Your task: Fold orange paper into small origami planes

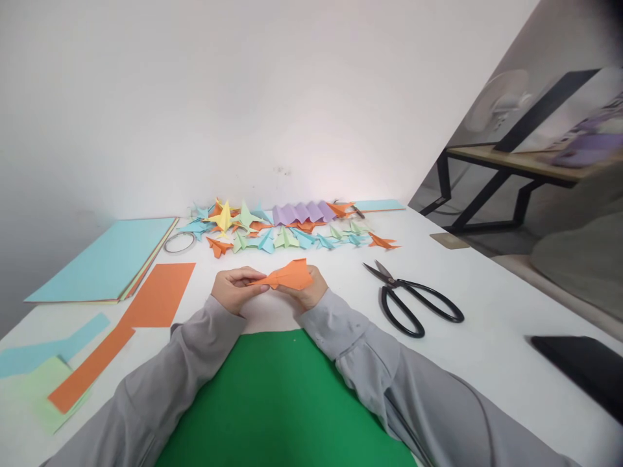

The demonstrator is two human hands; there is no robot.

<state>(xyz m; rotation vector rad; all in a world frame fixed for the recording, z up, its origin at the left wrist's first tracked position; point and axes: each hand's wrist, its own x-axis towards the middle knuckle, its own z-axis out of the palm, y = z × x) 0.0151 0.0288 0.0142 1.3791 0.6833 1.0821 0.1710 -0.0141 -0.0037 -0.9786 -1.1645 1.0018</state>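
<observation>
Both my hands hold a folded orange paper piece [291, 275] just above the white table [487, 350]. My left hand [235, 289] pinches its pointed left end with closed fingers. My right hand [308, 293] grips the wider right part from beneath, its fingers curled round the paper. Behind the hands lies a row of several finished folded paper shapes [287, 233] in blue, yellow, green and orange, with a pleated purple paper [302, 211] among them. A green sheet [282, 402] lies between my grey sleeves.
Black scissors [413, 303] lie to the right of my hands. A stack of coloured sheets topped in blue [107, 259], an orange sheet [159, 293], paper strips [87, 370] and a tape ring [179, 242] lie at the left. A dark flat object [584, 370] sits at the right edge.
</observation>
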